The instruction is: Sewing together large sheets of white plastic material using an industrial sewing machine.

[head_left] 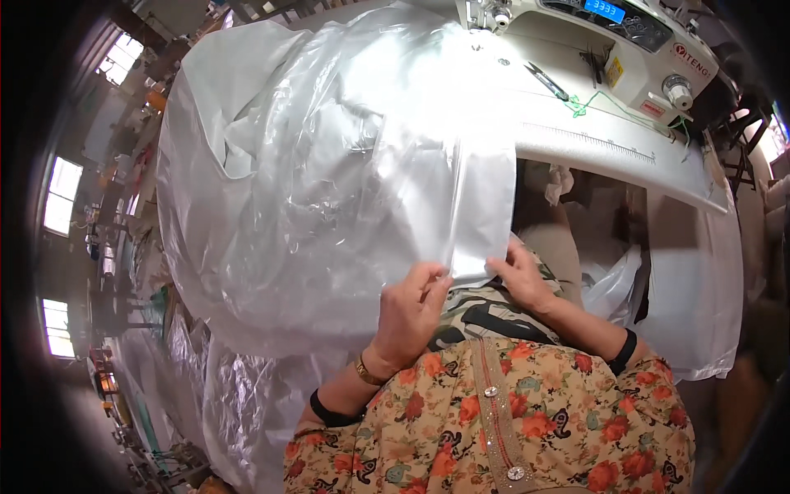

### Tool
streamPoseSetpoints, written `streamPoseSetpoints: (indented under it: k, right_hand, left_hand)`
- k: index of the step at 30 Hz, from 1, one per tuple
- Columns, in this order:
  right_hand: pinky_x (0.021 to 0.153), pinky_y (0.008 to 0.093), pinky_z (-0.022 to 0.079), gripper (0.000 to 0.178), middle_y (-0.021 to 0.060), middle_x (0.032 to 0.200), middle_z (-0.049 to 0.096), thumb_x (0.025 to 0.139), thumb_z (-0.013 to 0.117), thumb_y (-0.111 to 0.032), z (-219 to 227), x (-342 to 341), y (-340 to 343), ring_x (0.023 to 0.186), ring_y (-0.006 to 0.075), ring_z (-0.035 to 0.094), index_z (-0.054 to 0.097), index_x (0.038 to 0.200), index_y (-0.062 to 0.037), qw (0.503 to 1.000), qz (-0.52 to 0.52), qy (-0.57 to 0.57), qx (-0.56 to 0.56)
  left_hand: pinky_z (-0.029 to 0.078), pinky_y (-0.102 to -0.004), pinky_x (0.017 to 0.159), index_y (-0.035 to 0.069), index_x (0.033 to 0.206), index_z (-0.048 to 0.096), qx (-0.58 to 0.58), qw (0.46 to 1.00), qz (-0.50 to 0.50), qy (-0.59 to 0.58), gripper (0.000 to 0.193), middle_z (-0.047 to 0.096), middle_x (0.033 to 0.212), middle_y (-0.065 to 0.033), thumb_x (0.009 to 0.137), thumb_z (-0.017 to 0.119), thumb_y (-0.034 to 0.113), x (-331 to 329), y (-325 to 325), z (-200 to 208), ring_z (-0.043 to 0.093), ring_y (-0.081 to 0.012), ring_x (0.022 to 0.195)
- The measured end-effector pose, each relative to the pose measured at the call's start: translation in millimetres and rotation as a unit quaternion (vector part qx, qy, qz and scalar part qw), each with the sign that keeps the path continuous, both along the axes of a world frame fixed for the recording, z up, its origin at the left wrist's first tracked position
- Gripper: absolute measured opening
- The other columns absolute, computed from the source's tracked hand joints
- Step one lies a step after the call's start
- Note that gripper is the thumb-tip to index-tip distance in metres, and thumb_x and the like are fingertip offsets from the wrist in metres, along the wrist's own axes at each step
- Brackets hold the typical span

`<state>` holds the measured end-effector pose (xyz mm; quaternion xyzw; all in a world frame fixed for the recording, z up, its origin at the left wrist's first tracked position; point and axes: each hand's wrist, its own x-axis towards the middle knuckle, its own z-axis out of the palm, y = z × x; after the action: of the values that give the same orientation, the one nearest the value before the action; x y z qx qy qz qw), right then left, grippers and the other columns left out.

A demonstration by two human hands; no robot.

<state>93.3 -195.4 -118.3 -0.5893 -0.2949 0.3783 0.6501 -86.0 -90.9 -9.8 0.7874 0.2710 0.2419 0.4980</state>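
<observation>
A large sheet of shiny white fabric [329, 206] spreads in loose folds over the table, from the sewing machine [625, 49] toward my lap. At its near edge, my left hand [411, 317] pinches the fabric beside a long straight fold. To the right of that fold, my right hand [522, 276] grips the corner of the flat strip between thumb and fingers. Both hands are closed on the cloth, a short span apart. The strip runs straight up toward the bright light under the machine head, where glare hides the needle area.
Dark thread snips [547, 82] and green thread [580, 107] lie on the machine bed. A printed ruler scale [592, 142] runs along its near edge. More white material [691, 280] hangs at the right, and crumpled plastic-like sheeting [247, 395] at the lower left.
</observation>
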Motion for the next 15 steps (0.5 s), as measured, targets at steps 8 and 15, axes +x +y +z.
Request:
streamPoseSetpoints:
  k: [8,15]
  right_hand:
    - [0.064,0.0357,0.048,0.023,0.0181,0.073,0.062,0.095,0.052,-0.015,94,-38,-7,0.067,0.0198,0.061,0.062,0.091,0.0042,0.965,0.227,-0.121,-0.048]
    - [0.064,0.0396,0.046,0.014,0.0166,0.068,0.056,0.092,0.056,-0.009,75,-51,-6,0.065,0.0314,0.058,0.057,0.081,0.0009,0.887,0.262,-0.38,-0.015]
  left_hand:
    - [0.044,-0.0299,0.053,0.0,0.095,0.063,0.145,0.988,-0.051,-0.022,0.006,0.06,0.066,-0.0116,0.09,0.065,0.004,1,5,14,0.057,-0.0216,0.053]
    - [0.048,-0.0325,0.061,-0.002,0.099,0.064,0.162,0.983,-0.082,0.005,0.011,0.062,0.082,-0.0148,0.088,0.064,0.001,-6,6,9,0.062,-0.0278,0.068]
